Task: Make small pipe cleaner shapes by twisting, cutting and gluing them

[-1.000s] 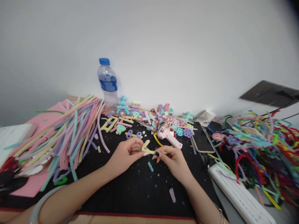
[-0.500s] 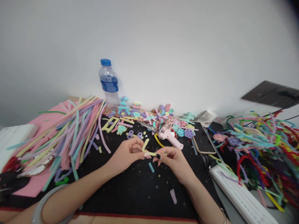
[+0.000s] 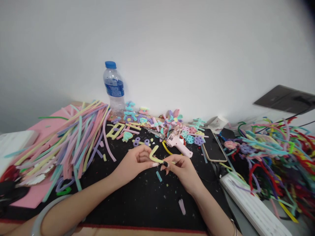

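Between my hands, above the black mat, is a short yellow pipe cleaner with its left end bent upward. My left hand has thumb and fingers closed about the bent part. On the straight part, the thumb and fingertips of my right hand pinch the same pipe cleaner. Beyond my right hand lies a pale pink glue gun. Scissors rest just left of it. A short teal offcut lies below my fingertips, and a lilac offcut is nearer the front edge.
A heap of pastel pipe cleaners covers the left side; a tangled colourful pile is at right. A water bottle stands by the wall. A phone and white power strip lie right. Small finished flowers line the back.
My left thumb has shifted slightly along the yellow pipe cleaner, and more of its bend shows. My right hand keeps its pinch. The view has moved very slightly.
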`<action>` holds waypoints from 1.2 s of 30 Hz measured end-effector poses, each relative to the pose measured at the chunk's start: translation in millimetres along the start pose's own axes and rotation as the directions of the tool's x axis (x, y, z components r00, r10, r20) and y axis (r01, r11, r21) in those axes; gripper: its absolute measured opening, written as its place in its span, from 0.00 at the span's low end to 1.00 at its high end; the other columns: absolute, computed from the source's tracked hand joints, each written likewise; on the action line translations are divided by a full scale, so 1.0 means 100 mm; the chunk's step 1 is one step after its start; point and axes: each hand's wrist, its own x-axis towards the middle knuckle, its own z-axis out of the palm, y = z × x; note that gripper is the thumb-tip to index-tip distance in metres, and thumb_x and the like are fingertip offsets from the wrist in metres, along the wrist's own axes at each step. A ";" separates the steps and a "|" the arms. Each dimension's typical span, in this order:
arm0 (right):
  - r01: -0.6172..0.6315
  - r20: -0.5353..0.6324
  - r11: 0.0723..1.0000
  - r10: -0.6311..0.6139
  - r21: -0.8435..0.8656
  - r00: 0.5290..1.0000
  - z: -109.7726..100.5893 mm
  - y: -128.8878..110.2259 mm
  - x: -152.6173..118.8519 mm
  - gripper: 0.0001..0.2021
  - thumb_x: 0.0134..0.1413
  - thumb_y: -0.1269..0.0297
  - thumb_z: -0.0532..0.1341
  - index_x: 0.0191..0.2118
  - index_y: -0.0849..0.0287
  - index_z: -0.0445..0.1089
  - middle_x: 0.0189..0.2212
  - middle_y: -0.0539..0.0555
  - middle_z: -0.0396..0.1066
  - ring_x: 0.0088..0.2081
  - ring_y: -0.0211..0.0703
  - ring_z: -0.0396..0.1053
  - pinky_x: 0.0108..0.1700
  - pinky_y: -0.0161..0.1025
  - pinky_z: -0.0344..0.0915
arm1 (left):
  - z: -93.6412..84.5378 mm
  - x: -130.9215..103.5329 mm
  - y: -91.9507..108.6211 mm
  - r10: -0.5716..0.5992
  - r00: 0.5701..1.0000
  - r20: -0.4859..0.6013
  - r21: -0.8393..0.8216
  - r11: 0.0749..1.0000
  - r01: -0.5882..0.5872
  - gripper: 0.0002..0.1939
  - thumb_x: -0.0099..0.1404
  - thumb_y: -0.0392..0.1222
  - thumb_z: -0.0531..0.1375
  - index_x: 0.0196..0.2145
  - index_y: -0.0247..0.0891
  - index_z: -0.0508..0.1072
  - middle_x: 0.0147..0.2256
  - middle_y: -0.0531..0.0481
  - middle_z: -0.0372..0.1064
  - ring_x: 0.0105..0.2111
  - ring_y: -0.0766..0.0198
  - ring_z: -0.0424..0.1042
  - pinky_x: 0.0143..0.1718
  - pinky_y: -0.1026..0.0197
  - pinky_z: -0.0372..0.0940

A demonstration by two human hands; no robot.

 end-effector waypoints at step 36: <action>0.045 -0.028 0.991 -0.049 -0.123 0.998 0.03 0.04 0.01 0.08 0.49 0.61 0.63 0.27 0.60 0.73 0.22 0.51 0.72 0.22 0.36 0.64 0.26 0.33 0.60 | 0.00 -0.01 0.02 0.026 0.999 -0.048 0.072 0.997 -0.023 0.12 0.54 0.36 0.65 0.34 0.36 0.65 0.31 0.50 0.75 0.35 0.61 0.75 0.40 0.60 0.67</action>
